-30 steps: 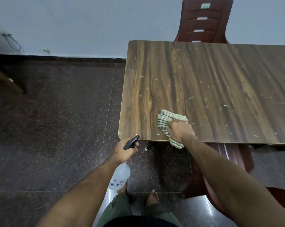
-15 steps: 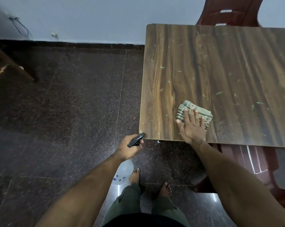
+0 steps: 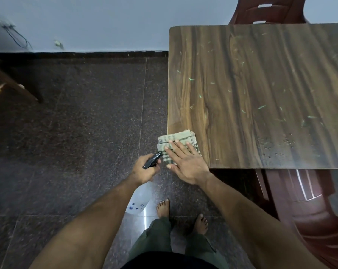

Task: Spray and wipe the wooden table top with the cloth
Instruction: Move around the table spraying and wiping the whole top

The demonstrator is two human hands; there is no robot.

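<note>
R hand (image 3: pixel 185 164) flat on cloth (image 3: pixel 175 141) at surface (image 3: pixel 261 84) corner, lower centre of frame.
Fingers straight & spread, pressing the folded checked cloth, which overhangs the surface's near-left corner. L hand (image 3: pixel 144 168) just beside it, curled round spray bottle (image 3: pixel 140 199) neck; bottle body hangs below, over the floor.

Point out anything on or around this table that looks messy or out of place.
Pale green flecks litter the wooden table top, with droplets near its front edge. The checked cloth, pressed flat under the right hand, overhangs the table's near left corner.
</note>
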